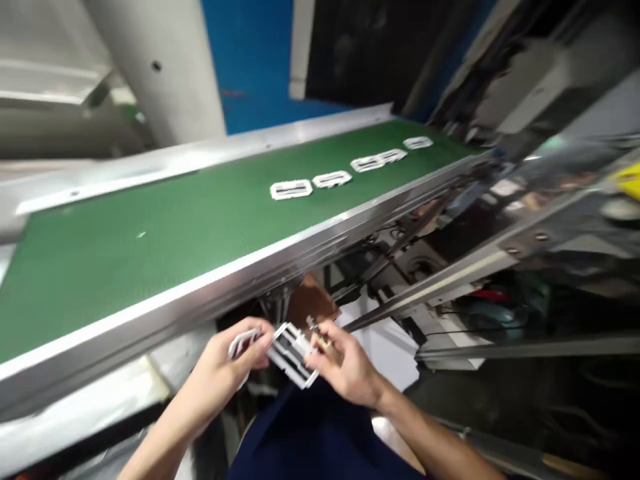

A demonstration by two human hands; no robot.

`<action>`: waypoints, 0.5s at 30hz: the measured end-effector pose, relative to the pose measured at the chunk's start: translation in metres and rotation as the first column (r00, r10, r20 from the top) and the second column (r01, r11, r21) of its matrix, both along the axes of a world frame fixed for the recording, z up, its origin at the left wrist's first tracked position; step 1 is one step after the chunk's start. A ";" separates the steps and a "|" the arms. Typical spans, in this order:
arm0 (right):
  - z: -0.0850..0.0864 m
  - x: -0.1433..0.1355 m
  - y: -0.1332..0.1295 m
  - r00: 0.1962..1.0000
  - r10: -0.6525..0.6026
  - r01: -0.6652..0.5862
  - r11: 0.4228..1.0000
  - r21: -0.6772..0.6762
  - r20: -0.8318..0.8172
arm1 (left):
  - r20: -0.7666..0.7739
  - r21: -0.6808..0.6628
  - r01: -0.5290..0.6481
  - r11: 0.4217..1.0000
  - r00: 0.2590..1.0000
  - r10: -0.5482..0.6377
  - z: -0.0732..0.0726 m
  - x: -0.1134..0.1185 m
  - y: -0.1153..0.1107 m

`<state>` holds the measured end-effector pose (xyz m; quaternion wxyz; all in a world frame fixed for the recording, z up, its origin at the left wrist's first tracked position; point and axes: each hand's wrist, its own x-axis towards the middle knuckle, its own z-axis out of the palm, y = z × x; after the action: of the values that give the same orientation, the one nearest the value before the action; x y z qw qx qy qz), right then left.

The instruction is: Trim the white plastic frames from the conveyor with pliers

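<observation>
A white rectangular plastic frame [293, 355] is held between my two hands, in front of my dark blue clothing. My left hand [235, 360] is closed, with a second white piece [243, 341] in its grip and its fingertips at the left end of the frame. My right hand [345, 363] pinches the right end of the frame and also holds a small brass-coloured tool [324, 343], partly hidden by the fingers.
Beyond my hands, a green conveyor belt [200, 220] with a metal edge runs from lower left to upper right. Several white frames [291, 189] lie on it in a row. Metal rails [450, 270] and white sheets [385, 347] are at the right.
</observation>
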<state>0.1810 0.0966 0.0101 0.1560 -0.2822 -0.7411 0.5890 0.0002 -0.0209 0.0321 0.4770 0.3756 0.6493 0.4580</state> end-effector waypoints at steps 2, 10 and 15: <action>-0.009 0.001 -0.002 0.998 0.053 -0.054 0.998 0.014 0.021 | 0.055 -0.045 0.021 0.999 0.998 -0.018 0.000 -0.002 -0.004; -0.013 0.003 -0.007 0.984 0.167 -0.170 0.984 0.055 0.058 | -0.072 -0.092 0.158 0.983 0.984 -0.165 -0.014 -0.015 -0.011; -0.035 0.005 -0.008 0.966 0.259 -0.253 0.932 -0.258 -0.014 | -0.294 0.092 0.234 0.968 0.935 -0.199 -0.019 -0.008 -0.015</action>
<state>0.1858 0.0887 -0.0253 0.0325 -0.2071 -0.6902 0.6926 -0.0079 -0.0354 0.0128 0.4027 0.5354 0.6353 0.3841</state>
